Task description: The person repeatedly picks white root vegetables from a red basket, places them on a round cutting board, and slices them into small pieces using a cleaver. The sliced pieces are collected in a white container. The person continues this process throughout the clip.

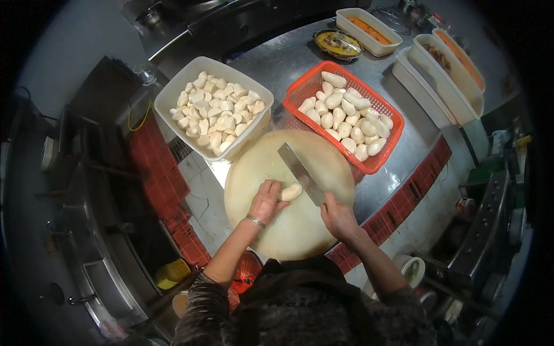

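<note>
A large round cutting board (303,229) lies in front of me. On it my left hand (265,201) holds a pale, peeled, oblong vegetable piece (291,192) by its left end. My right hand (339,216) grips the handle of a cleaver (301,174), whose blade stands just right of the piece, apart from it. Behind the board at the left, a white plastic tub (255,137) holds many cut pale chunks. Behind it at the right, a red plastic basket (395,129) holds whole peeled pieces of the same pale kind. The vegetable's exact kind cannot be told.
The board rests on a steel table (277,45). At its far side stand a dish with yellow liquid (338,44) and a container of orange food (370,32). More plastic containers (426,93) stand at the right. A steel sink (108,285) is at the lower left.
</note>
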